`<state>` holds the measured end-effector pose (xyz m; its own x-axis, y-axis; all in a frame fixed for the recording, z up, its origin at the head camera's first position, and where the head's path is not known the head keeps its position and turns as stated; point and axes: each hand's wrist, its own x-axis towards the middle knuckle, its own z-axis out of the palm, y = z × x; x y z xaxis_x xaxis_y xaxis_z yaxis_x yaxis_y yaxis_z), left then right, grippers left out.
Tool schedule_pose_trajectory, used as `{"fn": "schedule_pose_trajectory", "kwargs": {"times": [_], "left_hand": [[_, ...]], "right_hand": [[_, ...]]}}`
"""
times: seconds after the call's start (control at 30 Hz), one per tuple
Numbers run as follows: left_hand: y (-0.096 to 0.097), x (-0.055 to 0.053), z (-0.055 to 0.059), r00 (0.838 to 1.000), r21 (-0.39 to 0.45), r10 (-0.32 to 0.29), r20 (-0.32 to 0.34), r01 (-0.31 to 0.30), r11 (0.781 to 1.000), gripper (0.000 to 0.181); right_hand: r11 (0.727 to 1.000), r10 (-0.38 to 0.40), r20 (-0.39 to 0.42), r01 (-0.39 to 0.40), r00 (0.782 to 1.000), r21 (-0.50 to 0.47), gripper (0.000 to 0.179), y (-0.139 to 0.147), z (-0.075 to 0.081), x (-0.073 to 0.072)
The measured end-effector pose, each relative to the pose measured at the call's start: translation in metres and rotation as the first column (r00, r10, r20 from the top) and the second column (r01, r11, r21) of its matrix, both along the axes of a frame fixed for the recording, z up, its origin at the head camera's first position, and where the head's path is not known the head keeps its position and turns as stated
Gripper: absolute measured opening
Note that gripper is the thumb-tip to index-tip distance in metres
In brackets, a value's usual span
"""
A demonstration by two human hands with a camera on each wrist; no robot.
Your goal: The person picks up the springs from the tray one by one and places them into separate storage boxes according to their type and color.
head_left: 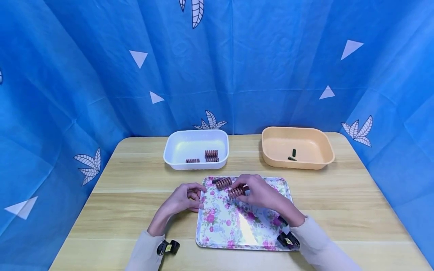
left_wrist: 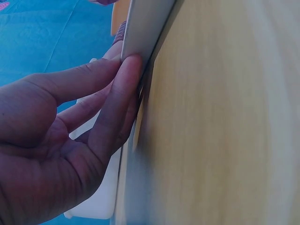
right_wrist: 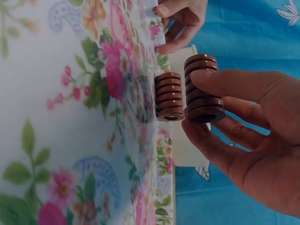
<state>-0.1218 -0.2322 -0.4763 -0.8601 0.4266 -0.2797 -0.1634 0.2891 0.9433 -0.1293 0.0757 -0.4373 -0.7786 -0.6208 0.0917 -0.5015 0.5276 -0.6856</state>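
My right hand (head_left: 259,192) pinches a brown coil spring (right_wrist: 201,101) between thumb and fingers, close above the flowered tray (head_left: 220,227). A second brown coil spring (head_left: 223,183) lies on the tray just beyond the held one. Beside it, near the far left corner, is a small dark spring (head_left: 215,181), partly hidden. At the tray's left edge, my left hand (head_left: 184,197) grips the rim; the left wrist view has the thumb and fingers on either side of it. Another dark spring (head_left: 283,220) lies near the tray's right edge, by my right wrist.
Behind the tray on the left stands a white bin (head_left: 173,164) with several brown springs inside. A light orange bin (head_left: 315,165) at the back right contains small dark springs (head_left: 294,153). Blue curtains (head_left: 237,75) enclose the wooden table (head_left: 135,210) at the back and sides.
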Motion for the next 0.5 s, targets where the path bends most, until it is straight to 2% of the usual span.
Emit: {"fn": "schedule_pose_trajectory", "kwargs": {"times": [0.2, 0.5], "left_hand": [[0.0, 0.0, 0.001, 1.0, -0.006, 0.001, 0.002, -0.001, 1.0, 0.049], [0.0, 0.001, 0.002, 1.0, -0.006, -0.003, -0.003, 0.003, 1.0, 0.048]], "right_hand": [[0.998, -0.022, -0.02, 0.021, 1.0, -0.052, 0.031, 0.004, 0.007, -0.003], [0.993, -0.05, 0.002, 0.05, 0.999, -0.111, 0.031, 0.007, 0.014, -0.008]]}}
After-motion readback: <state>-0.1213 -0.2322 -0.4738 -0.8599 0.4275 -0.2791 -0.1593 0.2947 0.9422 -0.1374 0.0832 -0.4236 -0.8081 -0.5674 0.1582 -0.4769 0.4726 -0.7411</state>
